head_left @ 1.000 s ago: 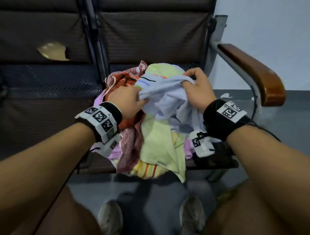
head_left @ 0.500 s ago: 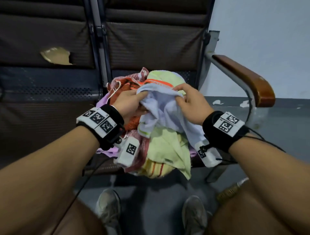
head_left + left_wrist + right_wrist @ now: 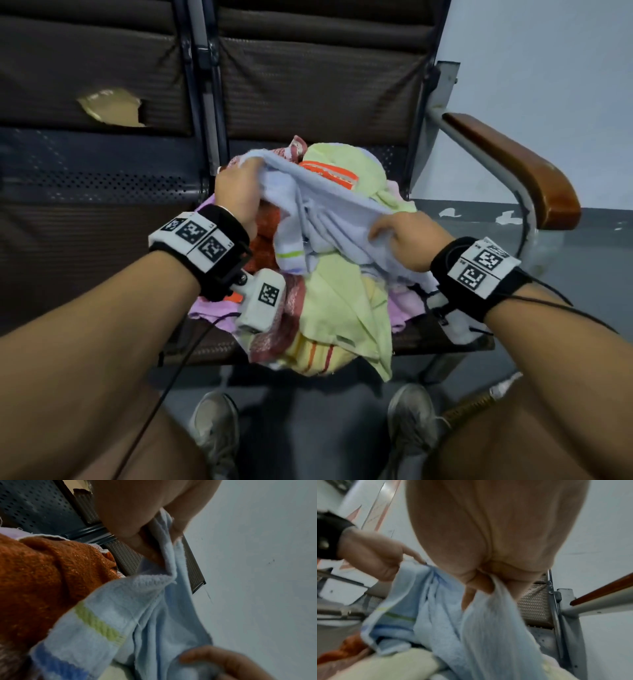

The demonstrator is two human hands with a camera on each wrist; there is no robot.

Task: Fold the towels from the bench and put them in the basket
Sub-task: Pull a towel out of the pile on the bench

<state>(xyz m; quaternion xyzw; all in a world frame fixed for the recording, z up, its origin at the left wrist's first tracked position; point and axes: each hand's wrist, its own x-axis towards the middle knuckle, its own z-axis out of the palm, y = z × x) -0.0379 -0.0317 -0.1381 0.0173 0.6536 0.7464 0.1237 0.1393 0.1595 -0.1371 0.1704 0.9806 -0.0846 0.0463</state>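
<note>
A light blue towel (image 3: 322,219) with green and blue stripes lies on top of a heap of towels (image 3: 335,308) on the bench seat. My left hand (image 3: 239,192) pinches one edge of it at the back left; the pinch shows in the left wrist view on the blue towel (image 3: 154,615). My right hand (image 3: 404,240) grips another edge nearer to me, fingers curled round the blue towel (image 3: 488,628). The towel is stretched between both hands. An orange towel (image 3: 42,581) lies under it. No basket is in view.
The dark bench (image 3: 102,205) has a torn backrest at left and a brown wooden armrest (image 3: 513,171) at right. A pale yellow-green towel (image 3: 342,308) hangs over the seat's front edge. My shoes (image 3: 411,421) stand on the grey floor below.
My hands have moved apart along the blue towel: the left went up and back, the right came down toward me. The towel is now pulled out between them.
</note>
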